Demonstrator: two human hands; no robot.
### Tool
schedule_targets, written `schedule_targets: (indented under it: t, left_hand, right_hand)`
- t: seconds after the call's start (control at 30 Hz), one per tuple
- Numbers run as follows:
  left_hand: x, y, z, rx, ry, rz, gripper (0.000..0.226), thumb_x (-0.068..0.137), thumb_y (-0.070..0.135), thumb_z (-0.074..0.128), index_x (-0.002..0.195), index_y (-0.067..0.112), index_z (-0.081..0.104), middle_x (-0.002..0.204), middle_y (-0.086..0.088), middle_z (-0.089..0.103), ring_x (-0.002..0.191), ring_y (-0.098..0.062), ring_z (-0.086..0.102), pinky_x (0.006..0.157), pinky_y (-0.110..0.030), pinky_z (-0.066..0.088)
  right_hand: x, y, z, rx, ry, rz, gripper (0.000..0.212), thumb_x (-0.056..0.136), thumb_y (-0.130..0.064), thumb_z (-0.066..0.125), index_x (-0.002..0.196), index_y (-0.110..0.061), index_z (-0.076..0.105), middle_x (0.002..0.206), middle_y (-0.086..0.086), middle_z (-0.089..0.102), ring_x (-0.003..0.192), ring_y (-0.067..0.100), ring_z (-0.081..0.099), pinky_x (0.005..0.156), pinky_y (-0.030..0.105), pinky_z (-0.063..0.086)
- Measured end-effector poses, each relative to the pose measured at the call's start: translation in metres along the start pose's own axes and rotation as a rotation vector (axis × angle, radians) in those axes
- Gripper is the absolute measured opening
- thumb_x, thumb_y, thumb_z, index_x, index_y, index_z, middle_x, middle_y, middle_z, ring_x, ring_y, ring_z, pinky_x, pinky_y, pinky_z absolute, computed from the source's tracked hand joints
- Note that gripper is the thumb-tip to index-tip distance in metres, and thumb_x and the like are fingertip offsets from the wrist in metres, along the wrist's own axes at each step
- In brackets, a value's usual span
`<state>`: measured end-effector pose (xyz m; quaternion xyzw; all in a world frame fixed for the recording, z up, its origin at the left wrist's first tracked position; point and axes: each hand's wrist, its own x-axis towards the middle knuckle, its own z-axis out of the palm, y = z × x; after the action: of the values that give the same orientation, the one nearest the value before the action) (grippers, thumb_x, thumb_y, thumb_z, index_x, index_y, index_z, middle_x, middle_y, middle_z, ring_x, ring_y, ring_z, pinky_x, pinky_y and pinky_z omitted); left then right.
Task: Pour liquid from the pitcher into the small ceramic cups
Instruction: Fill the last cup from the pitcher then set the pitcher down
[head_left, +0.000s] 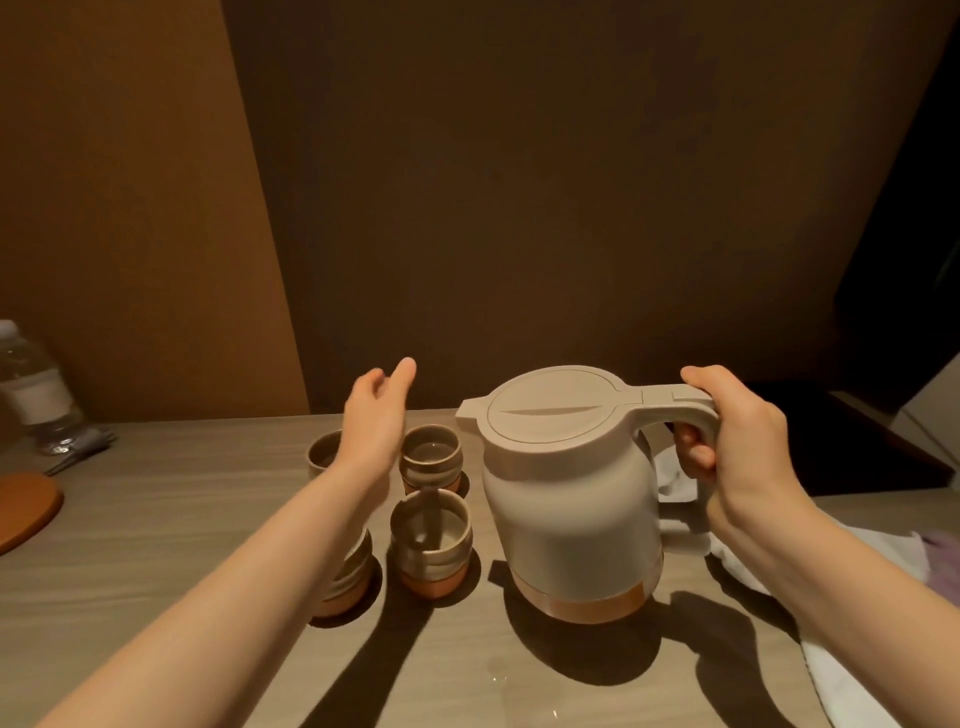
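A cream pitcher (571, 499) with a flat lid and a copper-coloured base band stands upright on the wooden table (156, 545), right of centre. My right hand (732, 431) is closed around its handle. Several small ceramic cups with terracotta bases stand to its left: a near one (431, 543), a far one (431, 457) holding liquid, one at the back left (322, 454) and one (350, 577) partly hidden under my left forearm. My left hand (376, 415) hovers open above the cups, fingers apart, holding nothing.
A clear plastic water bottle (31, 389) stands at the far left, with an orange round board (26, 509) in front of it. White cloth (841, 675) lies on the table at the right, under my right arm. A brown wall rises just behind the table.
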<state>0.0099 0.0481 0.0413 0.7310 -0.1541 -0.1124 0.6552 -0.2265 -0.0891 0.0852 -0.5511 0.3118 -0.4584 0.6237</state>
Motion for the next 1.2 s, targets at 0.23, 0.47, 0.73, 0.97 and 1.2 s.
schedule_targets:
  t: [0.23,0.47,0.73,0.97,1.2]
  left_hand:
    - [-0.06,0.004,0.027,-0.412,-0.356,-0.426,0.079,0.082,0.074,0.043,0.13,0.012,0.056,0.133,-0.008,0.059,0.131,-0.024,0.047,0.115,-0.041,0.028]
    - [-0.101,-0.013,0.037,-0.489,-0.369,-0.406,0.08,0.079,0.071,0.052,0.143,0.025,0.044,0.146,0.004,0.048,0.14,-0.018,0.034,0.117,-0.045,0.022]
    - [-0.106,-0.016,0.051,-0.405,-0.427,-0.336,0.043,0.063,0.081,0.055,0.089,0.05,0.069,0.087,0.033,0.062,0.094,0.001,0.045,0.093,-0.031,0.024]
    - [-0.092,-0.005,0.055,-0.349,-0.461,-0.368,0.053,0.078,0.073,0.05,0.123,0.047,0.055,0.13,0.017,0.053,0.134,-0.015,0.034,0.096,-0.032,0.025]
    - [-0.066,-0.002,0.061,-0.3,-0.372,-0.34,0.057,0.082,0.059,0.06,0.131,0.031,0.055,0.142,0.007,0.052,0.136,-0.022,0.037,0.111,-0.04,0.026]
  right_hand:
    - [-0.002,-0.002,-0.009,0.026,0.018,-0.014,0.04,0.084,-0.034,0.06,0.047,-0.019,0.056,0.04,-0.005,0.047,0.033,0.005,0.038,0.036,0.019,0.03]
    - [0.0,0.007,-0.015,0.055,0.028,-0.012,0.04,0.085,-0.031,0.06,0.048,-0.017,0.055,0.04,-0.004,0.046,0.033,0.007,0.036,0.036,0.02,0.028]
    - [0.011,0.026,-0.017,0.054,0.045,0.021,0.036,0.085,-0.031,0.059,0.052,-0.015,0.056,0.04,-0.004,0.047,0.033,0.006,0.035,0.033,0.019,0.026]
    - [0.031,0.046,-0.01,0.117,0.049,0.03,0.042,0.083,-0.03,0.058,0.041,-0.021,0.057,0.039,-0.006,0.048,0.03,0.005,0.037,0.031,0.017,0.026]
    - [0.053,0.07,0.005,0.102,0.064,0.057,0.029,0.082,-0.034,0.059,0.06,-0.014,0.061,0.044,-0.005,0.056,0.033,0.004,0.045,0.034,0.017,0.03]
